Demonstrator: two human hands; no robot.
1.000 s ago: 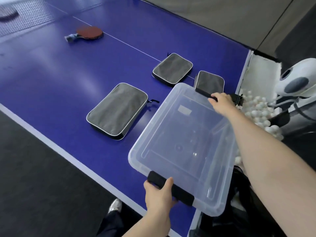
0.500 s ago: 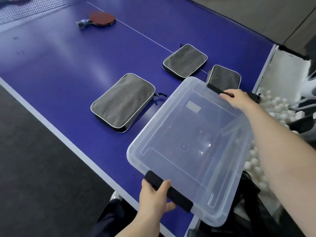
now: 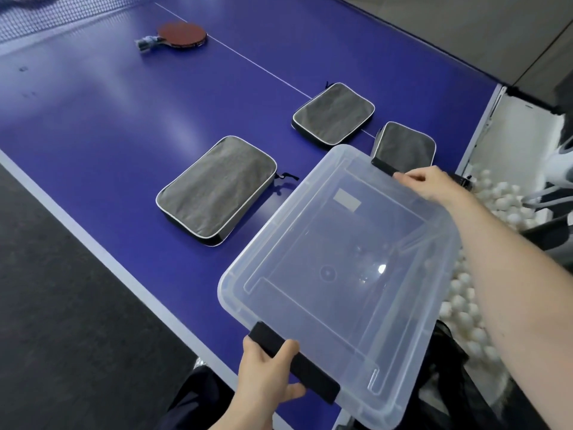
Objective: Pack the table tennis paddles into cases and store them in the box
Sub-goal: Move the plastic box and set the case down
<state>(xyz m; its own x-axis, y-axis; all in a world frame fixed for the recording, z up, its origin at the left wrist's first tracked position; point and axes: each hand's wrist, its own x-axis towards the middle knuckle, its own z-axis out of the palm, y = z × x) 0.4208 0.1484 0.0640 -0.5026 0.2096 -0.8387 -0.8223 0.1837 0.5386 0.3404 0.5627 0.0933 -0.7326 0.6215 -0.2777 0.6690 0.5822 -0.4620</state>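
At table corner, both hands, left hand (image 3: 267, 370) and right hand (image 3: 434, 185), grasped black handles of clear plastic box (image 3: 338, 268); blue table tennis table (image 3: 124, 113) stood on dark floor (image 3: 62, 305).

Soft, even light — a pale sheen spreads over the glossy blue surface (image 3: 102, 119), one sharp glint inside the clear plastic box (image 3: 382, 269). Lines bow near the edges; detail slightly soft.

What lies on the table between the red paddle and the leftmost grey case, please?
Nothing: in the head view, only bare blue tabletop separates the red paddle from the leftmost grey case.
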